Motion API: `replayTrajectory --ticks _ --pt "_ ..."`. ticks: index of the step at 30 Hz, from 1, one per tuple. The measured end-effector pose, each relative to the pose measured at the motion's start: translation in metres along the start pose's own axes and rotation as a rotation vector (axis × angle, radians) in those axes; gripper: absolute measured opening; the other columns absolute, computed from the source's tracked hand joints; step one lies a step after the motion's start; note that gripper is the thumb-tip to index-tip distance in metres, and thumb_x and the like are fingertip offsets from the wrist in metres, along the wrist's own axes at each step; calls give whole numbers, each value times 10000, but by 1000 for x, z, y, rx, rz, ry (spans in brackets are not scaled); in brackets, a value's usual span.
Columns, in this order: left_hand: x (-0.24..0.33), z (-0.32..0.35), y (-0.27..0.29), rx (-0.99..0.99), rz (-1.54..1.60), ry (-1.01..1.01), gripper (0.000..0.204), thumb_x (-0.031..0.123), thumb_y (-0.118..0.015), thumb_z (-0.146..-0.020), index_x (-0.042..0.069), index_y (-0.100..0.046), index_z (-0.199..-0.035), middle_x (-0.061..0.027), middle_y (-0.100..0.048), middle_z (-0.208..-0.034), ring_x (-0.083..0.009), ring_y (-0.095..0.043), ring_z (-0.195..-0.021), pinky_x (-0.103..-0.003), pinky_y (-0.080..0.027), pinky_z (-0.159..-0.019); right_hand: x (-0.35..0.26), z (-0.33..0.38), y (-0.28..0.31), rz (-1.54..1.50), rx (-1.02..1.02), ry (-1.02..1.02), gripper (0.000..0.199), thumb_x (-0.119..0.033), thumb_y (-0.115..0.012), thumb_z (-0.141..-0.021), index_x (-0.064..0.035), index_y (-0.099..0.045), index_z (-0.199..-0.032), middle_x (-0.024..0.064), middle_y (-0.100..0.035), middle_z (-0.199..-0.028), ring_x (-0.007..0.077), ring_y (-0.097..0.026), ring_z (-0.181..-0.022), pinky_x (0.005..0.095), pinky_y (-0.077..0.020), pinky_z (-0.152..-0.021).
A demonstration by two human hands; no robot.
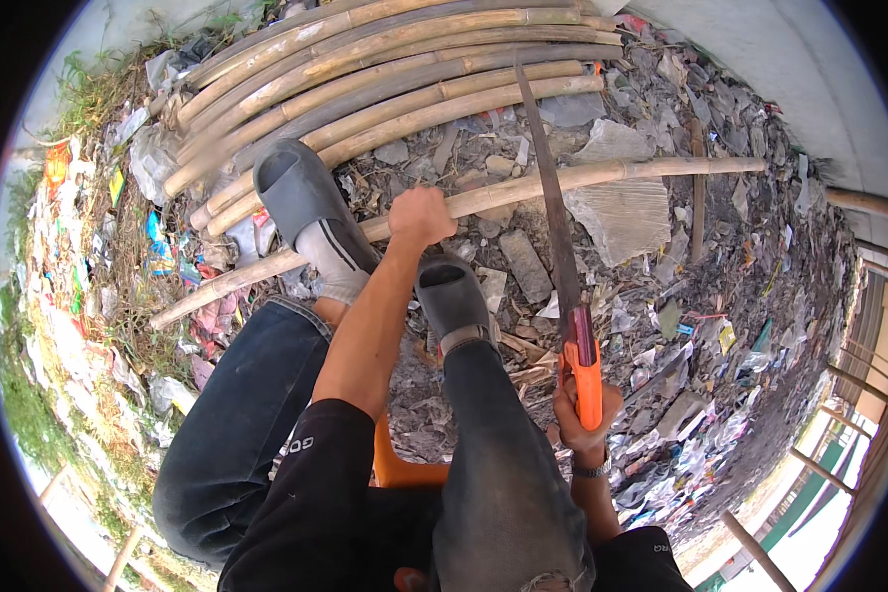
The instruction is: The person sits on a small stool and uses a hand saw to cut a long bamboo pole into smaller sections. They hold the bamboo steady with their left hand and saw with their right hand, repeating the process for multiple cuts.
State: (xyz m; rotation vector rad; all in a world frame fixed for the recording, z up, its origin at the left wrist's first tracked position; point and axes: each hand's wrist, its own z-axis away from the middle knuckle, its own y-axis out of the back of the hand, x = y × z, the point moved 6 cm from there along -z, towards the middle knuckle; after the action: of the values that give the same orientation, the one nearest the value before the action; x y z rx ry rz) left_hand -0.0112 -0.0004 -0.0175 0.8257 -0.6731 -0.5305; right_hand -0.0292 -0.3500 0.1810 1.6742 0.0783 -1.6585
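Note:
My left hand (421, 215) is closed around a long bamboo pole (671, 168), which lies slantwise across the ground from lower left to upper right. In my right hand (602, 403) I grip a handsaw (555, 212) by its orange handle. Its long dark blade points away from me and crosses the pole to the right of my left hand; whether the teeth touch the bamboo, I cannot tell. The pole passes behind my left leg near the grey slipper (298, 187). My other slipper (451, 294) is between the pole and my right leg.
Several bamboo poles (365, 64) lie side by side farther off. A flat broken slab (620, 219) and a brick-like block (525, 264) lie near the saw. Plastic scraps and rubble cover the ground. A pale wall (809, 59) stands at the far right, and something orange (405, 474) shows below me.

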Motion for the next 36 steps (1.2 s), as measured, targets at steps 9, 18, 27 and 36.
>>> replayTrajectory --ticks 9,18,27,36 --pt "4 -8 -6 -13 -1 -9 420 326 -715 -749 30 -809 -1031 -246 -766 -1070 -406 -744 -1030 -476 -597 -933 48 5 -26 39 -16 -154 230 -74 -758 -777 -35 -571 -648 15 -535 -541 78 -513 -486 295 -426 -492" --pt "3 -8 -4 -30 -33 -24 403 306 -676 -773 33 -811 -1037 -248 -767 -1065 -402 -749 -1023 -477 -598 -932 38 55 -19 32 -94 -125 134 -47 -749 -775 -20 -636 -709 58 -563 -554 162 -561 -463 314 -445 -497" --pt "9 -4 -4 14 -12 17 382 314 -711 -757 78 -812 -1040 -242 -773 -1028 -411 -756 -978 -474 -608 -893 70 33 -52 -62 -440 -18 148 -94 -768 -733 -6 -650 -754 112 -604 -607 258 -591 -477 350 -466 -511" --pt "7 0 -9 -37 -72 -15 405 317 -711 -765 76 -805 -1077 -237 -773 -1058 -414 -750 -1012 -473 -603 -915 71 76 -7 62 -160 -78 198 -67 -740 -749 -41 -565 -659 74 -535 -528 207 -543 -417 343 -436 -462"
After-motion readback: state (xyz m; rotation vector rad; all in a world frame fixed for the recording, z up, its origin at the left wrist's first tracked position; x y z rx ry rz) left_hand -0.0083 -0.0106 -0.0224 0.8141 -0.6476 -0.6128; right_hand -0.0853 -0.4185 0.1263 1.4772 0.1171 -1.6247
